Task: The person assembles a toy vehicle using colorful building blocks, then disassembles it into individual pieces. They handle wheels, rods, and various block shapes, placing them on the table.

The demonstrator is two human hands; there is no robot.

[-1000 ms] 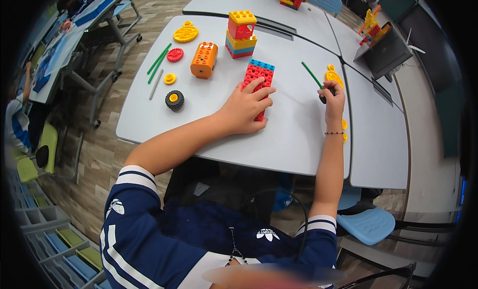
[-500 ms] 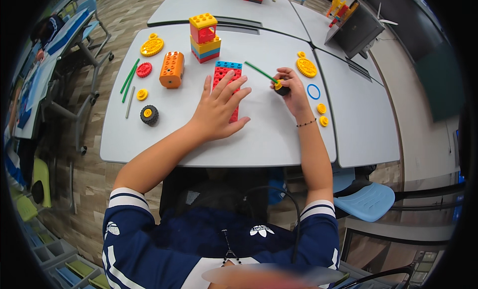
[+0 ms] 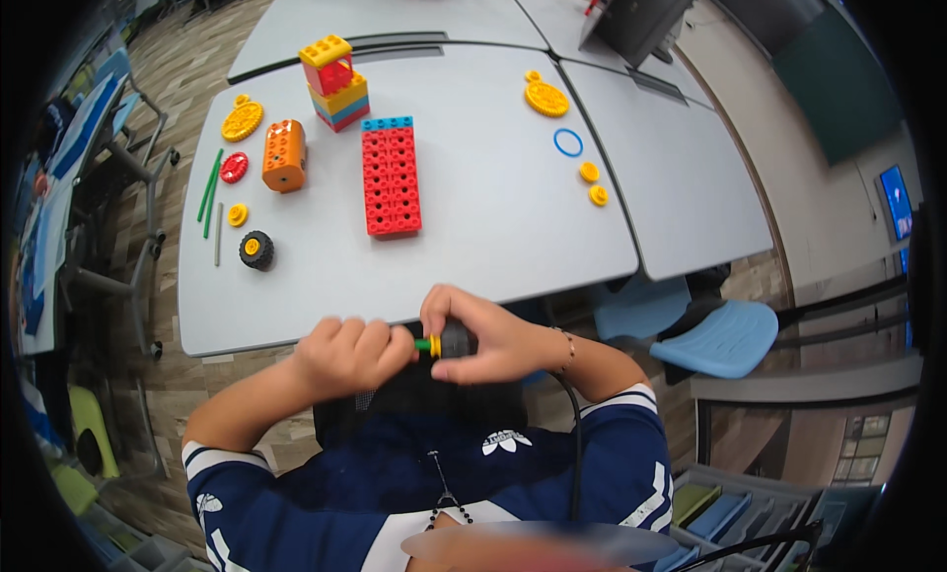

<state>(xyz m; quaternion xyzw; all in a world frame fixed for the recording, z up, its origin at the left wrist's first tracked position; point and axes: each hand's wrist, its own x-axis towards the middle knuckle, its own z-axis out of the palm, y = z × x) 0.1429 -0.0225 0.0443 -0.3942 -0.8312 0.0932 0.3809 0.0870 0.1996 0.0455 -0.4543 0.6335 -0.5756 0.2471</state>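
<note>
The fisheye head view looked steeply down from the near side of the white table (image 3: 493, 178); it faced across that table, close by yet wide enough to span its width.

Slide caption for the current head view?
Left hand grips a green rod, right hand a black wheel; beyond, a red brick block lies on the table.

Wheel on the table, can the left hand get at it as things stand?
Probably not straight away: the path to that wheel looks free, but the left hand seems closed on the green rod.
</note>
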